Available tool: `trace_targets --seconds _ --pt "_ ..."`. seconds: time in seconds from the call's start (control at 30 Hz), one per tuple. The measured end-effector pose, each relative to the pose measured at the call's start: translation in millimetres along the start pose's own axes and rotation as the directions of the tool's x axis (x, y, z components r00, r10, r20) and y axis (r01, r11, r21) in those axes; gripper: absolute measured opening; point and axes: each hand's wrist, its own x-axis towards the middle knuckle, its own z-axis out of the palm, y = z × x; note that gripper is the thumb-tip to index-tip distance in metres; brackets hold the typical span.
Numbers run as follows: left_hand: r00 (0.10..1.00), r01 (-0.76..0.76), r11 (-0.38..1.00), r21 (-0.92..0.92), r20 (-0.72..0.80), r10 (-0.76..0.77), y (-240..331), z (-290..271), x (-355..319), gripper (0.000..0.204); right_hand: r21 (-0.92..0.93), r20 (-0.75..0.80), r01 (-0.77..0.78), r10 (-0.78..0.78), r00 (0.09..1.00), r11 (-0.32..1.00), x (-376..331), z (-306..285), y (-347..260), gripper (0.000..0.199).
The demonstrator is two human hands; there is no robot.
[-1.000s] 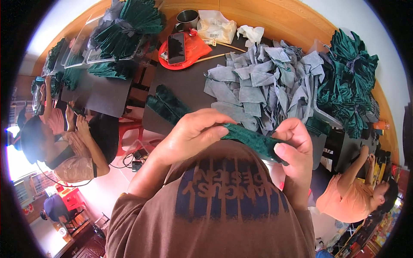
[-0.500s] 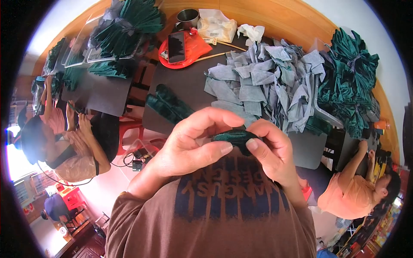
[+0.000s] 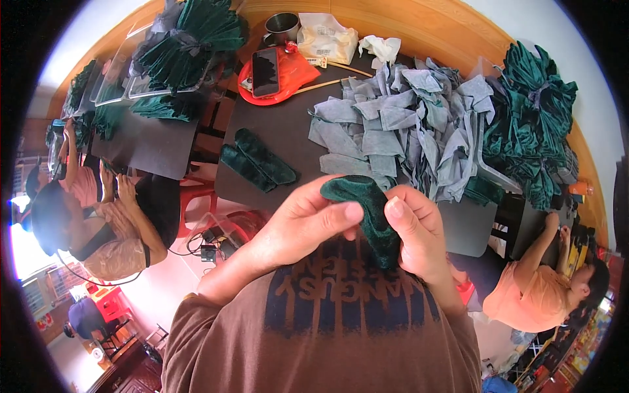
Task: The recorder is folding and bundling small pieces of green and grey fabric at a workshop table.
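A dark green velvet fabric piece [image 3: 375, 213] is held up in front of my chest, bent over at its upper left with one end hanging down. My left hand [image 3: 303, 219] pinches its left side, thumb toward me and fingers mostly behind the cloth. My right hand [image 3: 420, 229] grips the right edge, its thumb raised along the fabric. On the dark table just beyond my left hand lie two green velvet strips [image 3: 259, 160] side by side. A loose heap of grey-blue fabric strips [image 3: 400, 124] spreads past my right hand.
Bundled green velvet [image 3: 537, 118] is piled at the right, with more bundles [image 3: 190, 46] at far left. A red plate [image 3: 262, 95] with a phone [image 3: 265, 73], a metal mug [image 3: 283, 27] and a tissue pack [image 3: 326, 38] stand at the back. People work at left [image 3: 108, 229] and right [image 3: 534, 288].
The velvet piece was bunched up between my fingers; now it is opened out, with one end hanging down. My right hand has turned and its thumb has lifted. Both hands still hold the cloth.
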Motion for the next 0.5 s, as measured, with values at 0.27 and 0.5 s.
trace_targets --seconds 0.27,0.5 --pt "0.971 -0.131 0.991 0.009 -0.2 0.13 -2.2 -0.7 6.9 0.02 -0.229 -0.066 0.356 -0.379 0.923 0.906 9.0 4.0 2.9 0.028" --pt "0.973 -0.205 0.978 -0.029 -0.118 0.2 1.2 8.6 3.4 0.028 -0.451 0.085 0.406 -0.414 0.906 0.795 13.0 -10.9 4.8 0.01"
